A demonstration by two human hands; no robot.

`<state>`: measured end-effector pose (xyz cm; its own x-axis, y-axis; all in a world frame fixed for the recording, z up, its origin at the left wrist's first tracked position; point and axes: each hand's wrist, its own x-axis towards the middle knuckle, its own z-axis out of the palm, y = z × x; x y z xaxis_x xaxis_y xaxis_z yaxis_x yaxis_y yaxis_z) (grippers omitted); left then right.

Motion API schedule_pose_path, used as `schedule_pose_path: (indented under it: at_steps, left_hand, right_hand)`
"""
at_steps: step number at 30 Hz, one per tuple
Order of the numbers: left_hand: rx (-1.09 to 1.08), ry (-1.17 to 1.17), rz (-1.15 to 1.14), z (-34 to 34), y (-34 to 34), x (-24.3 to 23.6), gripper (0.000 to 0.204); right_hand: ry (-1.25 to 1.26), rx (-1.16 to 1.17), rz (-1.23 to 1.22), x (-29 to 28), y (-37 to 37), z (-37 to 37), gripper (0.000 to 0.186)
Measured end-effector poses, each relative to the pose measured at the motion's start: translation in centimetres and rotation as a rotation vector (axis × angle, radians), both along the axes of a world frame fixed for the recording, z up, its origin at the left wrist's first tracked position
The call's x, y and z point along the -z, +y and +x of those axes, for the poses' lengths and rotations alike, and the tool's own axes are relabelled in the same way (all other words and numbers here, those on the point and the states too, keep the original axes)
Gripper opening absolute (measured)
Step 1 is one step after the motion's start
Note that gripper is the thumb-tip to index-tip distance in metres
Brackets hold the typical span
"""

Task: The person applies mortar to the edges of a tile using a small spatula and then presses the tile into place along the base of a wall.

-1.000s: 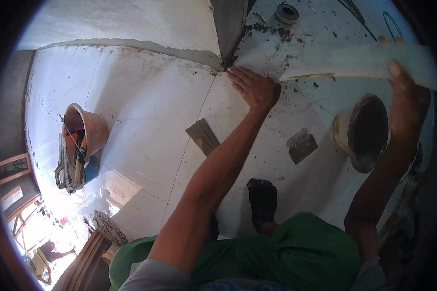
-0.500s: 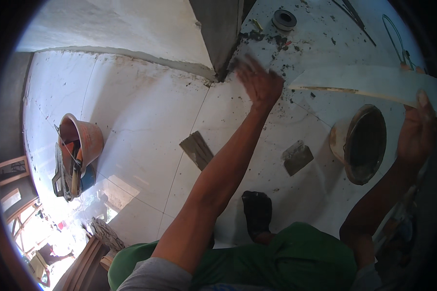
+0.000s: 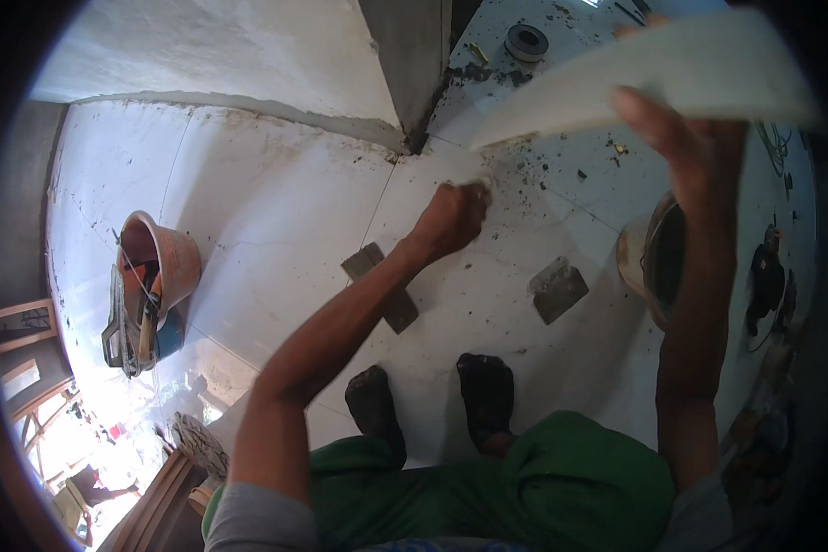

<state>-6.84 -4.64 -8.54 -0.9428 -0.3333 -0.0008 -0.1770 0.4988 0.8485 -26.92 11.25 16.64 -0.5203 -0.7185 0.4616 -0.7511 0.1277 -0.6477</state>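
My right hand [image 3: 695,152] grips a long pale tile strip [image 3: 708,69], with the thumb on its near edge and fingertips showing beyond the far edge. The strip is raised above the floor, its narrow end pointing left toward the wall corner. Low over the floor, my left hand [image 3: 453,219] is closed with the fingers curled. Whether something small sits in it is hidden. Dark crumbs of debris [image 3: 543,170] lie just right of that hand. A flat greyish board [image 3: 397,308] lies below my left forearm, and a mortar-smeared square piece [image 3: 558,290] lies further right.
A mortar-stained bucket [image 3: 633,258] stands at right, partly behind my right forearm. At left is a reddish bucket [image 3: 177,262] with tools. A wall corner [image 3: 405,138] juts in from the top. A round grey roll [image 3: 526,42] lies beyond it. My feet [image 3: 486,391] stand near the bottom.
My left hand has drawn back from the wall corner toward me, and its spread fingers have curled closed. My right hand has lifted the tile strip up and to the left.
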Motion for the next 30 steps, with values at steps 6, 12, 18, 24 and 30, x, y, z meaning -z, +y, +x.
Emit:
schedule_pose_path:
  at_steps: [6, 12, 18, 24, 30]
  left_hand:
    - [0.589, -0.551, -0.419, 9.2, -4.0, -8.3, 0.051]
    - [0.637, -1.001, -0.351, 21.1, -7.1, -16.5, 0.061]
    - [0.682, -1.593, 0.349, 32.3, 0.2, -14.9, 0.095]
    - [0.924, -1.350, 0.334, 28.4, 1.0, -17.6, 0.075]
    - [0.363, -0.625, 0.017, 22.8, -4.6, -19.5, 0.040]
  right_hand:
    - [-0.278, -0.160, 0.062, -0.9, -8.1, 5.4, 0.053]
    - [-0.218, -0.194, 0.066, 0.3, -11.0, 6.1, 0.072]
    - [-0.151, -0.154, 0.080, 2.4, -13.2, 6.4, 0.085]
    - [-0.134, -0.080, 0.153, 0.5, -13.7, 6.6, 0.090]
    - [-0.240, -0.105, 0.215, -0.4, -15.0, 7.7, 0.085]
